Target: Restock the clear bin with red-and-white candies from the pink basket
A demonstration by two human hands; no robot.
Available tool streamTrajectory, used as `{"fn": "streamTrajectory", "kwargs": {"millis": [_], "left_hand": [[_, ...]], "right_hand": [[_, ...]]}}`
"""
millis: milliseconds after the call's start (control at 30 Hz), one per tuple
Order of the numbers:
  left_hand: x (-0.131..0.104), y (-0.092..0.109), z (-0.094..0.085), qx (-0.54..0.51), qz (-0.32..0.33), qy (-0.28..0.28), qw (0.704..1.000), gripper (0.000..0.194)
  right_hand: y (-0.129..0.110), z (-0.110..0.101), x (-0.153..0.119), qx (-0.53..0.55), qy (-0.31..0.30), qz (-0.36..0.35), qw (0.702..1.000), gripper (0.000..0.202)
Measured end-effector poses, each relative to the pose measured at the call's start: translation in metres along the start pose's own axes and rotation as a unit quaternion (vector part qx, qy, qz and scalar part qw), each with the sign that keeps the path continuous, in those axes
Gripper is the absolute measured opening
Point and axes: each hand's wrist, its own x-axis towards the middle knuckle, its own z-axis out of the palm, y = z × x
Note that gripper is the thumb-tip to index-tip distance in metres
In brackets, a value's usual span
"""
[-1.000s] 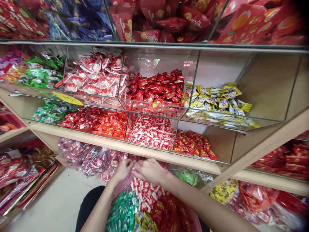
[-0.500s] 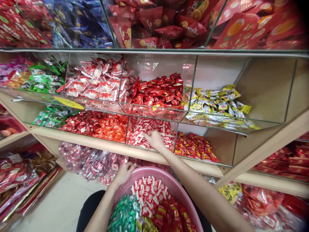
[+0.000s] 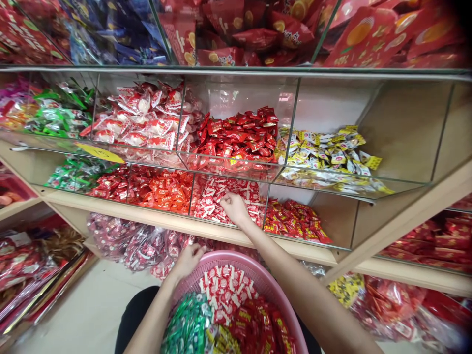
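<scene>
Red-and-white wrapped candies: small packets, heaped in glass bin at frame centre, lower shelf row. My right hand rests on heap, fingers curled down among packets; whether any pinched, I cannot tell. My left hand clasps rim of pink basket, lower centre, holding same candies plus green and red ones.

Both forearms bare, no sleeves in frame. Left hand and right hand: no gloves, rings, watch or wristband visible. Dark/black clothing shows low between the arms, garment type unclear.
</scene>
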Motion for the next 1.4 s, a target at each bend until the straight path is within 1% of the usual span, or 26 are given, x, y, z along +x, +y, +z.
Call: {"fn": "streamTrajectory", "kwargs": {"millis": [67, 167, 300, 400, 467, 500, 600, 667, 767, 833, 900, 1000, 1167, 1233, 1300, 1400], "left_hand": [[0.0, 0.001, 0.0, 0.004, -0.004, -0.001, 1.0, 0.041], [0.0, 0.002, 0.0, 0.008, -0.008, 0.001, 1.0, 0.041], [0.0, 0.004, 0.0, 0.006, -0.008, 0.006, 1.0, 0.04], [-0.001, 0.006, -0.001, 0.004, -0.007, 0.011, 1.0, 0.039], [-0.002, 0.009, -0.002, -0.002, -0.009, 0.011, 1.0, 0.038], [-0.002, 0.01, -0.003, -0.007, -0.009, 0.01, 1.0, 0.038], [-0.004, 0.011, -0.003, -0.024, -0.008, 0.003, 1.0, 0.035], [-0.004, 0.01, -0.002, -0.031, -0.003, 0.0, 1.0, 0.034], [-0.003, 0.008, 0.0, -0.017, 0.004, 0.01, 1.0, 0.037], [-0.002, 0.006, 0.001, -0.008, 0.002, 0.015, 1.0, 0.04], [-0.001, 0.005, 0.002, -0.009, -0.002, 0.014, 1.0, 0.041], [-0.001, 0.002, 0.002, -0.009, -0.012, 0.021, 1.0, 0.042], [-0.002, 0.001, 0.002, -0.012, -0.015, 0.024, 1.0, 0.042], [-0.002, 0.002, 0.002, -0.016, -0.02, 0.027, 0.999, 0.043], [-0.003, 0.004, 0.001, -0.015, -0.02, 0.024, 0.999, 0.042], [-0.003, 0.005, 0.001, -0.013, -0.008, 0.011, 1.0, 0.041]], "right_hand": [[-0.003, -0.003, -0.003, 0.008, 0.033, -0.016, 0.999, 0.018], [-0.007, -0.007, -0.007, 0.02, 0.072, -0.065, 0.995, 0.021], [-0.017, -0.01, -0.016, 0.007, 0.081, -0.15, 0.985, 0.024], [-0.025, -0.011, -0.034, 0.012, 0.069, -0.217, 0.974, 0.026], [-0.028, -0.013, -0.052, 0.027, 0.038, -0.24, 0.97, 0.026], [-0.027, -0.014, -0.063, 0.034, 0.011, -0.244, 0.969, 0.025], [-0.019, -0.019, -0.094, 0.03, -0.111, -0.247, 0.962, 0.02], [-0.006, -0.022, -0.111, 0.003, -0.197, -0.241, 0.95, 0.016], [0.018, -0.023, -0.131, -0.033, -0.308, -0.215, 0.926, 0.012], [0.034, -0.019, -0.14, -0.038, -0.364, -0.193, 0.91, 0.01], [0.047, -0.013, -0.149, -0.03, -0.406, -0.171, 0.897, 0.008], [0.056, -0.002, -0.16, -0.013, -0.441, -0.142, 0.886, 0.008], [0.054, 0.011, -0.17, -0.009, -0.443, -0.104, 0.891, 0.012], [0.053, 0.013, -0.172, -0.034, -0.448, -0.094, 0.889, 0.012], [0.051, 0.013, -0.174, -0.081, -0.445, -0.09, 0.887, 0.02], [0.043, 0.007, -0.169, -0.148, -0.418, -0.11, 0.89, 0.03]]}}
